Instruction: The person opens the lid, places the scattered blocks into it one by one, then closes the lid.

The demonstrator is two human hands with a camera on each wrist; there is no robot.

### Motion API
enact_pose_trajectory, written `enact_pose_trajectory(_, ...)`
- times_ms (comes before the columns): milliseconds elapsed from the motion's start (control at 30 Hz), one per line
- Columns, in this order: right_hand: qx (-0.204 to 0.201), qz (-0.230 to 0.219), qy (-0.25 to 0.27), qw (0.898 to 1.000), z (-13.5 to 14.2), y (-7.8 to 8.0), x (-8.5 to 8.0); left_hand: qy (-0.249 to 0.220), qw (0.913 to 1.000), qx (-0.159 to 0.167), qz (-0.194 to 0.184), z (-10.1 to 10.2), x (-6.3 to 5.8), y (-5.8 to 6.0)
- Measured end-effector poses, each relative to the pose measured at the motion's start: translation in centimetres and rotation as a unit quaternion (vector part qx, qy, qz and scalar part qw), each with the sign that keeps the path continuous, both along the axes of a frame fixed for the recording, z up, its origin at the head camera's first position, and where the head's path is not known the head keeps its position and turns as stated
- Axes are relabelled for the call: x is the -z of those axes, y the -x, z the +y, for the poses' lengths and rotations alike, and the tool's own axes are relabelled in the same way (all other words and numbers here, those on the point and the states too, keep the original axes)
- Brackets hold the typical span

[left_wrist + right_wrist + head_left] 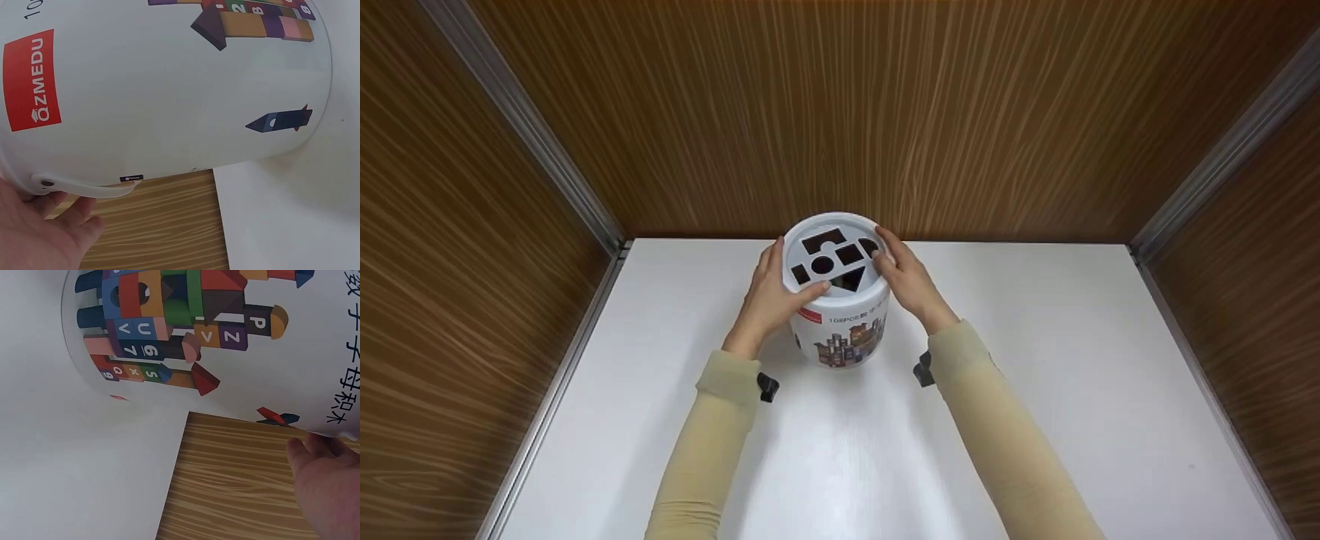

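A white toy-block bucket [846,319] stands on the white table near the back wall. Its white lid [795,251] has several shaped holes, among them a circle, a triangle and a square. My left hand [769,296] grips the left of the rim, thumb on the lid's edge. On the opposite side my right hand [913,283] holds the rim, its thumb over the lid near the half-round hole. Printed blocks and a red label [32,80] show on the bucket's side. A white handle [93,188] hangs against it beside my left fingers. What the bucket contains is hidden.
The white table [1057,390] meets wood-grain panels at the back [840,112], left [457,262] and right [1260,262]. Metal strips [536,135] run along the panel corners. Small black pieces [768,387] stick out by both cuffs.
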State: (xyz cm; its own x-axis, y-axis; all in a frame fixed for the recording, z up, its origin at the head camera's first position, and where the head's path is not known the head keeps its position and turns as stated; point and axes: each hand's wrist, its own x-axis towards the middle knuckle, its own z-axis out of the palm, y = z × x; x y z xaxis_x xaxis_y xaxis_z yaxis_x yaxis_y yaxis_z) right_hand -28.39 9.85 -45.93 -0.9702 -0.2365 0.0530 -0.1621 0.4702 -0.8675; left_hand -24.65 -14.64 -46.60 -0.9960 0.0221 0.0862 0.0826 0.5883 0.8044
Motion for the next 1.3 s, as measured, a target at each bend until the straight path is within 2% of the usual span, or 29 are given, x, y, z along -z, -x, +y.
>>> enact_pose_trajectory(233, 0.000, -0.008, 0.000, 1.000, 0.0, -0.1, 0.1, -0.019, 0.9998, -0.004, -0.007, 0.1, 0.1, -0.1)
enact_pose_trajectory(467, 0.006, -0.006, 0.008, 1.000, 0.1, -0.2, 0.2, -0.071, 0.9972, 0.001, -0.024, 0.4, 0.4, -0.1)
enact_pose_trajectory(700, 0.009, -0.003, 0.013, 1.000, 0.5, -0.7, 0.4, -0.114, 0.9933, 0.020, -0.002, 0.7, 1.0, -0.1)
enact_pose_trajectory(933, 0.012, 0.021, 0.015, 1.000, 1.6, -2.0, 0.4, -0.145, 0.9880, 0.047, 0.021, 1.5, 1.5, -0.3)
enact_pose_trajectory(1100, 0.023, 0.036, 0.017, 0.999, 2.4, -3.4, 0.4, -0.162, 0.9848, 0.060, 0.018, 2.1, 1.5, -0.3)
enact_pose_trajectory(1300, 0.037, 0.042, 0.003, 0.998, 3.5, -5.0, 0.3, -0.182, 0.9786, 0.094, 0.018, 2.9, 1.6, -0.2)
